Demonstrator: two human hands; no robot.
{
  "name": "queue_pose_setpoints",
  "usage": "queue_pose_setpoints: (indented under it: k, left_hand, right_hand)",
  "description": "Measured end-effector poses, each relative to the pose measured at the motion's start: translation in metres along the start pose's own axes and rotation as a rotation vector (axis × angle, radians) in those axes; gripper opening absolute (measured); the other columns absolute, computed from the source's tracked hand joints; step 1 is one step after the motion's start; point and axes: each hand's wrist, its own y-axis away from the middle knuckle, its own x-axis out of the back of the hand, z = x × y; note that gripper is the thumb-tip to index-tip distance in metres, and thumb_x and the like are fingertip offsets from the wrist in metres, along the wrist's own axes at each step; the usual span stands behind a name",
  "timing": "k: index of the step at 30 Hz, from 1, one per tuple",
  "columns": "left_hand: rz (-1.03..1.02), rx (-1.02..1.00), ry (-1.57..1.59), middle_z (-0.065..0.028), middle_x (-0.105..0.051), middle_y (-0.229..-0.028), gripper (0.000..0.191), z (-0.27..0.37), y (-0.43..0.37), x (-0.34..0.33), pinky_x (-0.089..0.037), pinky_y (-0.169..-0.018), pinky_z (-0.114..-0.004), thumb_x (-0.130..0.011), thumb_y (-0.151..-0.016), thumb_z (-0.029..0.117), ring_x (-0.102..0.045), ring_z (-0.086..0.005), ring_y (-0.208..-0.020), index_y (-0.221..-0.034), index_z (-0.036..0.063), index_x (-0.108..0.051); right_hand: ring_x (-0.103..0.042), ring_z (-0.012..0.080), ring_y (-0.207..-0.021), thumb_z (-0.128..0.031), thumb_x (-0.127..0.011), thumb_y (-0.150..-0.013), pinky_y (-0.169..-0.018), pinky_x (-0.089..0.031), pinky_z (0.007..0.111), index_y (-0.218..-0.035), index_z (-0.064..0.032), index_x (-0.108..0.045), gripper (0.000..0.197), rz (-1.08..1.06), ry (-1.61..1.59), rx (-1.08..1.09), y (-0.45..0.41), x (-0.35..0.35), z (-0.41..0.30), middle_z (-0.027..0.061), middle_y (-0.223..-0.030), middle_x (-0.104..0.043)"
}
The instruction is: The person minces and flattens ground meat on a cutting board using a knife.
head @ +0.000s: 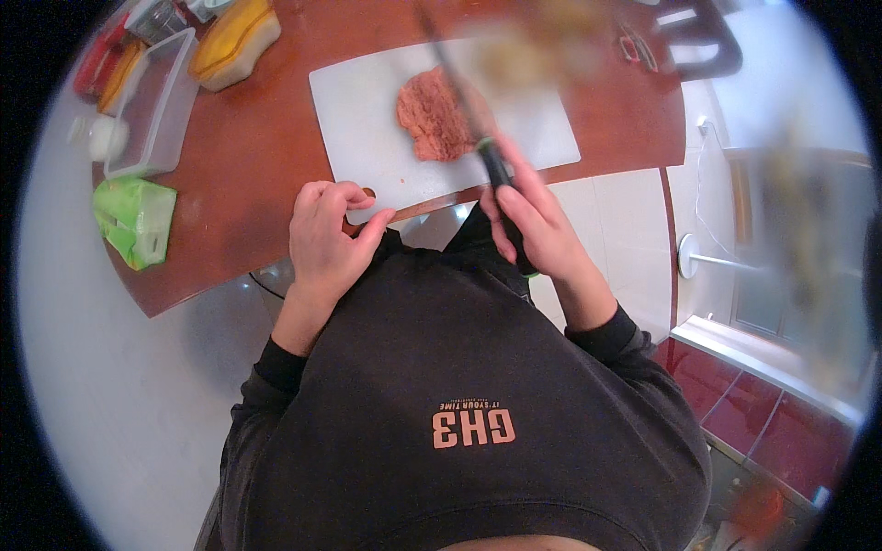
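A flattened slab of reddish minced meat (441, 120) lies on a white plastic cutting board (358, 141) near the wooden table's front edge. My right hand (534, 213) grips a knife (497, 165) by its black handle with green ends; the blade, blurred, points away from me and passes over the meat's right part. Whether the blade touches the meat I cannot tell. My left hand (334, 234) holds nothing, its fingers curled and thumb apart, at the board's near left corner beside the hanging hole.
Along the left of the table (227, 200) are a clear plastic container (155, 110), a green-and-clear packet (138, 220), a white bottle (103, 138) and a yellow-topped sponge-like item (234, 45). A dark slotted object (710, 41) is at the far right. Blurred smears cover part of the view.
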Motion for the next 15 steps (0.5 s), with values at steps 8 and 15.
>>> queue_pose_setpoints:
  k: [8, 15]
  left_hand:
    - [-0.022, 0.058, 0.033, -0.0057, -0.06, -0.087, 0.035, 0.003, 0.003, 0.0, -0.05, -0.069, -0.033, -0.085, -0.069, 0.01, -0.06, -0.0221, -0.082, -0.089, 0.0081, -0.057]
    - [-0.022, 0.067, 0.02, -0.0053, -0.061, -0.087, 0.035, 0.001, 0.005, 0.002, -0.05, -0.07, -0.034, -0.085, -0.07, 0.01, -0.06, -0.0225, -0.082, -0.09, 0.0077, -0.056]
  right_hand:
    - [-0.046, 0.0087, -0.05, -0.011, -0.038, -0.101, -0.046, -0.04, 0.021, -0.158, -0.0102, -0.014, 0.061, 0.006, 0.037, 0.127, 0.005, -0.005, -0.011, 0.0066, -0.086, -0.051]
    - [-0.045, 0.0088, -0.049, -0.012, -0.038, -0.1, -0.045, -0.039, 0.021, -0.158, -0.0107, -0.013, 0.064, 0.072, 0.057, 0.224, 0.019, -0.01, -0.029, 0.0073, -0.085, -0.05]
